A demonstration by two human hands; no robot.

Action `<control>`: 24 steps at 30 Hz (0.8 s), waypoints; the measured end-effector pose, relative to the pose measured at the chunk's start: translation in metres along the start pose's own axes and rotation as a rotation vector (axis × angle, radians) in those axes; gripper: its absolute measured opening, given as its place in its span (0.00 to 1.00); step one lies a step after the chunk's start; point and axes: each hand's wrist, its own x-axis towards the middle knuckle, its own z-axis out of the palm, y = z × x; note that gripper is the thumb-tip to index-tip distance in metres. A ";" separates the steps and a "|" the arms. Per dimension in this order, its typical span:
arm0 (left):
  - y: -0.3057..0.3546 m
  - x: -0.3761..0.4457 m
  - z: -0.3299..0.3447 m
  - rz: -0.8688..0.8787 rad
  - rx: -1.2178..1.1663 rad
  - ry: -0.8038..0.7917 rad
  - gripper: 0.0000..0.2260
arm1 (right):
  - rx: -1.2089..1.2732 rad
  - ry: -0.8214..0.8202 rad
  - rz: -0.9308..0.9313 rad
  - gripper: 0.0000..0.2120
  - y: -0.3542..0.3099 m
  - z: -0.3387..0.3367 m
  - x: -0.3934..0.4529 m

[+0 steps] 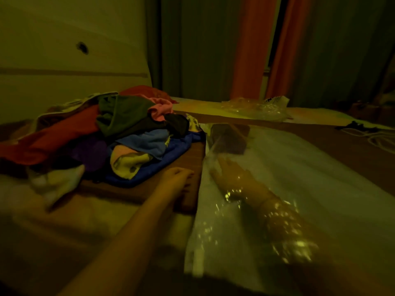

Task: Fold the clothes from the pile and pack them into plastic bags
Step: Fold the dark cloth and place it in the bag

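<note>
Hands: right flat inside plastic bag, left beside it

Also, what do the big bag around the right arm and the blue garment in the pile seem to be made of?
Big bag: seemingly thin clear plastic, glossy; the right hand shows through it and highlights glint on its wrinkles. Blue garment: soft matte cloth, crumpled in folds; fibre cannot be told.
</note>
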 end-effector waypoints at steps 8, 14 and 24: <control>-0.018 -0.103 -0.041 0.052 -0.007 0.022 0.07 | 0.069 -0.073 0.003 0.25 -0.039 -0.012 -0.209; -0.017 -0.127 -0.075 0.081 0.055 0.051 0.06 | -0.224 0.023 -0.120 0.20 -0.062 -0.013 -0.239; -0.035 -0.128 -0.135 0.077 -0.006 0.125 0.10 | -0.224 0.366 -0.337 0.19 -0.131 -0.001 -0.216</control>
